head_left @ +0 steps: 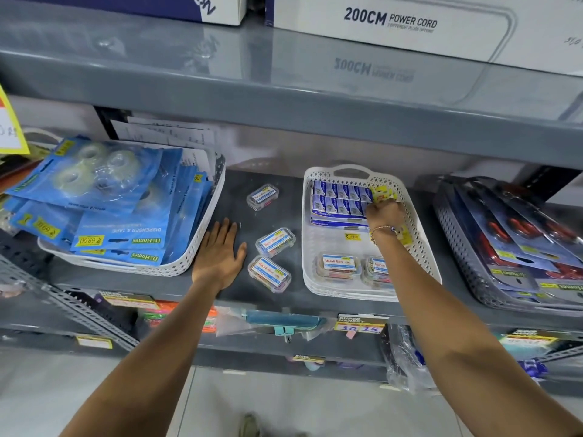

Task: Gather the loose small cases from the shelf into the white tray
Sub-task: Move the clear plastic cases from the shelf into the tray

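Three small clear cases lie loose on the grey shelf: one at the back [262, 196], one in the middle [275, 242], one nearest me [269, 273]. To their right stands the white tray [307, 247], with two more cases [337, 265] at its front and blue staple boxes [339, 200] at its back. My left hand [219, 253] rests flat and open on the shelf, just left of the loose cases. My right hand [385, 212] is inside the tray, fingers closed around a yellow packet [383, 193] beside the blue boxes.
A white basket [189, 263] of blue tape-dispenser packs sits to the left. A grey basket [457, 247] of carded red items sits to the right. An upper shelf with a power cord box [394, 23] overhangs. Price tags line the shelf's front edge.
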Action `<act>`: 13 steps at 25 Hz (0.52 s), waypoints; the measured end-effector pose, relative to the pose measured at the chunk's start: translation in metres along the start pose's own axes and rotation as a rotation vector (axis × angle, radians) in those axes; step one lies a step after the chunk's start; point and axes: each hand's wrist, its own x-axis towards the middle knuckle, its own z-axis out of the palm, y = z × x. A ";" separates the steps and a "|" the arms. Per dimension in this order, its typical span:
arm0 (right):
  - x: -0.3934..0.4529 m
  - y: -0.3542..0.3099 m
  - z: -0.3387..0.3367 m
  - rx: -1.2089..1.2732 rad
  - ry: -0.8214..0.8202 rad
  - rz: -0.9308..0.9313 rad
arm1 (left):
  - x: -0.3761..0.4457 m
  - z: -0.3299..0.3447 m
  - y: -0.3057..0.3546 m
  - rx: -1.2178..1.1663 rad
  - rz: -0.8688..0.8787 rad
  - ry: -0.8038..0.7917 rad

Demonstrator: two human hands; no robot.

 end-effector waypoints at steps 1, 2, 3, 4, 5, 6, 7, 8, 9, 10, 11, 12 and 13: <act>-0.002 -0.002 0.000 -0.010 0.016 -0.001 | 0.000 0.000 0.000 0.001 0.001 0.001; -0.005 -0.004 -0.001 -0.023 0.036 -0.020 | 0.000 0.000 0.001 0.005 0.000 -0.002; -0.007 -0.005 -0.002 -0.034 0.050 -0.072 | 0.000 0.000 0.001 0.013 -0.003 -0.005; -0.010 -0.005 -0.002 -0.050 0.054 -0.155 | 0.000 -0.001 0.001 0.023 -0.006 -0.010; -0.013 -0.003 -0.002 -0.086 0.041 -0.246 | 0.000 -0.001 0.002 0.028 -0.010 -0.012; -0.017 0.000 -0.002 -0.152 0.014 -0.318 | 0.001 -0.001 0.002 0.029 -0.013 -0.015; -0.021 0.003 -0.002 -0.239 -0.013 -0.365 | 0.001 -0.001 0.002 0.030 -0.014 -0.018; -0.025 0.007 -0.002 -0.325 -0.033 -0.392 | 0.001 -0.001 0.002 0.034 -0.015 -0.019; -0.027 0.010 -0.002 -0.388 -0.050 -0.405 | 0.001 0.000 0.002 0.040 -0.015 -0.019; -0.028 0.011 -0.003 -0.425 -0.067 -0.405 | 0.001 0.000 0.002 0.044 -0.015 -0.019; -0.027 0.011 -0.003 -0.446 -0.084 -0.403 | 0.001 0.000 0.002 0.043 -0.016 -0.017; -0.026 0.009 -0.002 -0.460 -0.098 -0.411 | 0.001 -0.001 0.002 0.042 -0.017 -0.016; -0.026 0.008 -0.001 -0.477 -0.115 -0.436 | 0.001 -0.001 0.002 0.043 -0.017 -0.016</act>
